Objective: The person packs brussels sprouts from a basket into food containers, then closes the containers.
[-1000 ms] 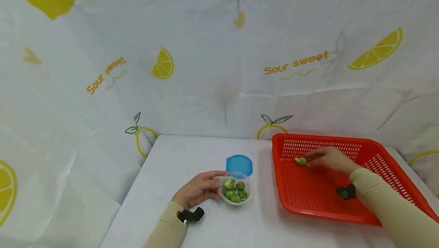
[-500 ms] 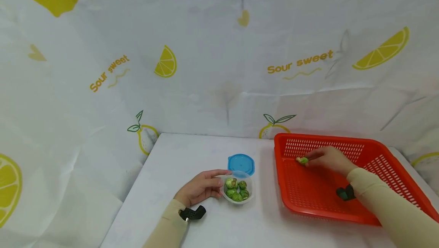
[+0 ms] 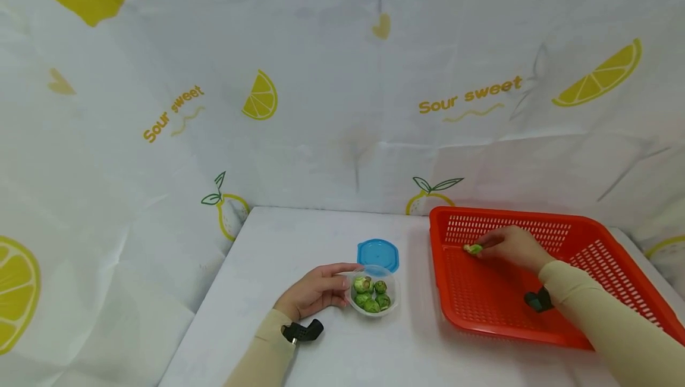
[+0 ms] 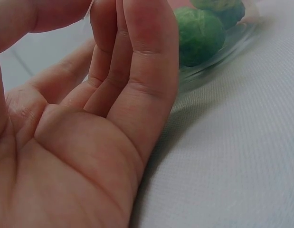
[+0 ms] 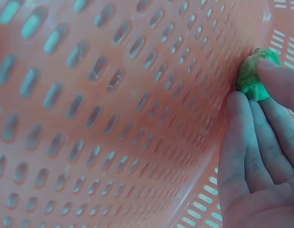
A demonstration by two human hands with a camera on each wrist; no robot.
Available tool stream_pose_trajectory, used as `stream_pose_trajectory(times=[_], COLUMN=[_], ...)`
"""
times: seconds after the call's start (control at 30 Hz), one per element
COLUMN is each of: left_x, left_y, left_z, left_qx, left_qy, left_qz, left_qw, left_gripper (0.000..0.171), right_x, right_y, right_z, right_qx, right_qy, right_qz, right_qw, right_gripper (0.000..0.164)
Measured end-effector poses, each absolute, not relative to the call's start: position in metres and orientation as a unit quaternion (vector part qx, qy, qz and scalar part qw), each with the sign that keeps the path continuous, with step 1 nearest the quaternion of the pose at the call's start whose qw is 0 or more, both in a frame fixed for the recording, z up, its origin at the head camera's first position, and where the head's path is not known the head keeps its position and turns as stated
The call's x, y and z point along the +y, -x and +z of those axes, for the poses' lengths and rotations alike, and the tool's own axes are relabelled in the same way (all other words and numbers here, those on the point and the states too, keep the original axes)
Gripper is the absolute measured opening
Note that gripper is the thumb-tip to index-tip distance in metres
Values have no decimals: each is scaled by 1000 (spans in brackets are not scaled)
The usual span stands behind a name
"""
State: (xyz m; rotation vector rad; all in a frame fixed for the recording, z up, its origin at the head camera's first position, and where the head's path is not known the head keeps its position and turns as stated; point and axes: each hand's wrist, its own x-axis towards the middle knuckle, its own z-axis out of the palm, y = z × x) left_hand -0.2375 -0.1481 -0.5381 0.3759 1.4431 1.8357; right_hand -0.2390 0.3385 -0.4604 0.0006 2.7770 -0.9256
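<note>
My right hand (image 3: 511, 248) reaches into the red basket (image 3: 495, 332) and pinches a Brussels sprout (image 3: 473, 249) between thumb and fingertips. In the right wrist view, the same Brussels sprout (image 5: 253, 78) shows green leaves and a pale cut end, close to the basket's perforated surface. On the table, my left hand (image 3: 316, 289) holds a small clear plastic container (image 3: 395, 299) by its left side. Several Brussels sprouts (image 3: 370, 295) lie inside it. Bent fingers of the left hand (image 4: 94, 123) hide part of the container in the left wrist view.
Behind the container a blue lid (image 3: 377, 254) lies flat on the white table (image 3: 299, 238). A white curtain (image 3: 321, 107) with lemon prints hangs at the back and left. The basket's raised walls surround the right hand.
The whole head view has shifted slightly. The right hand still has the Brussels sprout at the basket's far left, and the left hand stays on the container.
</note>
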Motion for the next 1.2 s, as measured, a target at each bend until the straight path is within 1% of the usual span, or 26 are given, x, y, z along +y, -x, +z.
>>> stream_pose_trajectory(times=[0.27, 0.6, 0.93, 1.1, 1.2], left_x=[-148, -147, -148, -148, -147], left_y=[236, 234, 236, 235, 235], left_z=[-536, -531, -537, -535, -532], left_qx=[566, 573, 569, 568, 572], left_qy=[-144, -141, -150, -160, -158], left_qz=[718, 713, 715, 714, 712], left_qw=[379, 379, 378, 377, 376], left_gripper=[53, 52, 52, 51, 51], right_x=[337, 337, 334, 328, 320], right_y=[239, 239, 228, 217, 207], right_z=[-459, -455, -430, -413, -401], right_qx=[946, 941, 934, 931, 928], right_qy=[4, 1, 8, 7, 6], right_qz=[-308, -318, -334, -346, -356], right_qw=[103, 119, 127, 117, 109], right_gripper=[32, 32, 39, 46, 48])
